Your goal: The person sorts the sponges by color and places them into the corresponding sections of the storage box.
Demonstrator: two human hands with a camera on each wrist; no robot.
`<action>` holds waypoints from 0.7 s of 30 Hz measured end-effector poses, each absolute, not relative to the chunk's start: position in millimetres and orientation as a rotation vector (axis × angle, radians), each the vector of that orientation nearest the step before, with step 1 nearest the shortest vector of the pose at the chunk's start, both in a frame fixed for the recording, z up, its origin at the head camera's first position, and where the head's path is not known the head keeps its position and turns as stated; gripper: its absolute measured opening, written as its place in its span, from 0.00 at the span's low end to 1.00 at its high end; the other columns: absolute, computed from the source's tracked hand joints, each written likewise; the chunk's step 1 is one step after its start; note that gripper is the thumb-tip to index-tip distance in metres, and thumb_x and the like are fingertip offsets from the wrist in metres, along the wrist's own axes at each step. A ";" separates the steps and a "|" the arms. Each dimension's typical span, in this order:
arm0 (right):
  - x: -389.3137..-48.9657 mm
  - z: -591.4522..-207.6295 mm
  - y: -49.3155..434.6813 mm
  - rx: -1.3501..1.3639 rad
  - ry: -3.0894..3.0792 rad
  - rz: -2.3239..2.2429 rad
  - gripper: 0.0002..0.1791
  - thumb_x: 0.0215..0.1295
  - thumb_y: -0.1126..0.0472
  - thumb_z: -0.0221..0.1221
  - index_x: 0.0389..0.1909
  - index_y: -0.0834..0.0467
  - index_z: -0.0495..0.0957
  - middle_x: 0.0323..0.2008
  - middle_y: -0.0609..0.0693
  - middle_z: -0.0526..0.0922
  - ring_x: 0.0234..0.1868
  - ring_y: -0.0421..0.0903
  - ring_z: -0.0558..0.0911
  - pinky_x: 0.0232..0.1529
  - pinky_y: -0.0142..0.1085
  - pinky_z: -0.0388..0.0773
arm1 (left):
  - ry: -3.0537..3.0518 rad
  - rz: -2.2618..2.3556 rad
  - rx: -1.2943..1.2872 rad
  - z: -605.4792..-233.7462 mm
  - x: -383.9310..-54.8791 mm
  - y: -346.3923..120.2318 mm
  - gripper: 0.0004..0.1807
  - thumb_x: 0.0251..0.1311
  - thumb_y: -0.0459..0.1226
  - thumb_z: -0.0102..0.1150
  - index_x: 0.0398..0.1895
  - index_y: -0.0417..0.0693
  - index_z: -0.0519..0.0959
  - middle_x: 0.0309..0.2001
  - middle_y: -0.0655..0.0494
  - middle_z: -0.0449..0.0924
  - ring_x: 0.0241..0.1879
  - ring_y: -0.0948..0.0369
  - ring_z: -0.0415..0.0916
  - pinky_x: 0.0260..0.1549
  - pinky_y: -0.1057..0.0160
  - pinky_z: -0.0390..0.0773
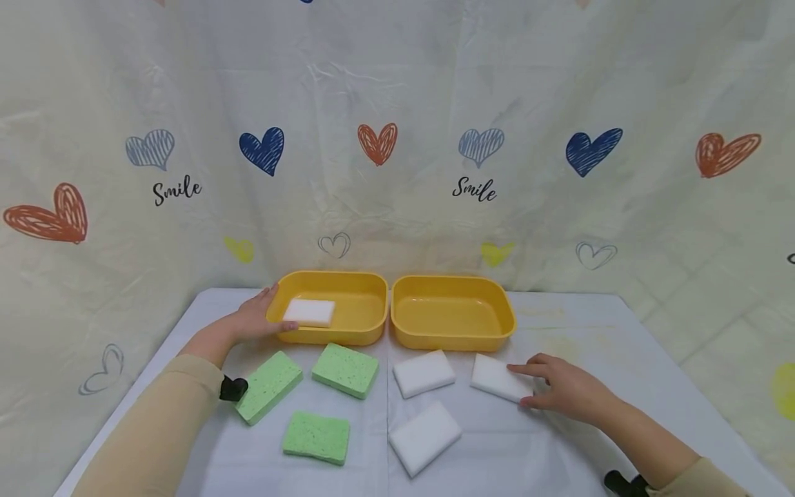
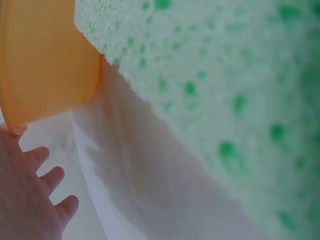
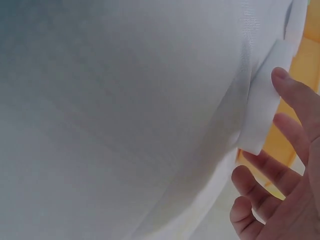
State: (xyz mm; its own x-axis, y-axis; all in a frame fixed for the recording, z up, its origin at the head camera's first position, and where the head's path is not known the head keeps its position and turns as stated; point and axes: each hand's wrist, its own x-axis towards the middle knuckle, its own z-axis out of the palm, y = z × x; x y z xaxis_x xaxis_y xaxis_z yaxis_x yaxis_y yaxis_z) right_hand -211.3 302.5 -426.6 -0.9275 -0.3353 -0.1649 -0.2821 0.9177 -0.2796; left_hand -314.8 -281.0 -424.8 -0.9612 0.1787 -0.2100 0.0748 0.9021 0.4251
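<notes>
So, far left of the frame: my left hand point(image 1: 253, 319) is on the left end of a yellow tray point(image 1: 360, 310), fingers point(image 2: 52, 179) spread apart, with a white block point(image 1: 309, 312) lying in the tray. Three green sponges point(image 1: 344, 371) sit lower left of centre on the worktop point(image 1: 509, 455). Just right of centre there's a second yellow tray point(image 1: 453, 310), with two more white blocks point(image 1: 425, 438) below it. Lower right, my right hand point(image 1: 568, 390) has thumb and index finger touching the rightmost white block point(image 1: 499, 377), honestly can't tell if they're clamped on it.
</notes>
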 end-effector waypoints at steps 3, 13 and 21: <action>-209.3 -425.4 304.0 -0.481 2.882 -0.374 0.36 0.49 0.37 0.72 0.61 0.43 0.80 0.50 0.46 0.78 0.48 0.49 0.77 0.49 0.52 0.78 | 2.817 0.619 0.180 -424.0 -314.3 -280.5 0.70 0.52 0.72 0.56 0.78 0.36 0.32 0.77 0.30 0.34 0.74 0.33 0.37 0.68 0.32 0.44; -198.1 -414.0 310.7 -0.584 2.942 -0.390 0.33 0.53 0.39 0.70 0.62 0.40 0.79 0.53 0.44 0.77 0.50 0.48 0.76 0.48 0.47 0.78 | 2.819 0.628 0.191 -423.9 -314.3 -279.6 0.70 0.53 0.71 0.57 0.78 0.34 0.32 0.76 0.29 0.35 0.74 0.33 0.37 0.68 0.32 0.45; -198.3 -393.3 303.3 -0.701 2.964 -0.388 0.30 0.56 0.40 0.69 0.61 0.38 0.79 0.55 0.44 0.77 0.50 0.48 0.77 0.47 0.45 0.80 | 2.842 0.626 0.220 -427.5 -317.6 -283.2 0.70 0.52 0.71 0.58 0.77 0.33 0.34 0.76 0.28 0.37 0.73 0.33 0.39 0.68 0.32 0.45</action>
State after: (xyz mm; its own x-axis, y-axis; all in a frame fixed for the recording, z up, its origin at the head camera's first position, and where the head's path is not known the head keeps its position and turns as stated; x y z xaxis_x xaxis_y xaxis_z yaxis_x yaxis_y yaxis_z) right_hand -198.3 303.3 -393.3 -0.8933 -0.4494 -0.0106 -0.4315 0.8639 -0.2597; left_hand -317.6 -283.2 -427.5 -0.9640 0.1924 -0.1835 0.0976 0.8980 0.4289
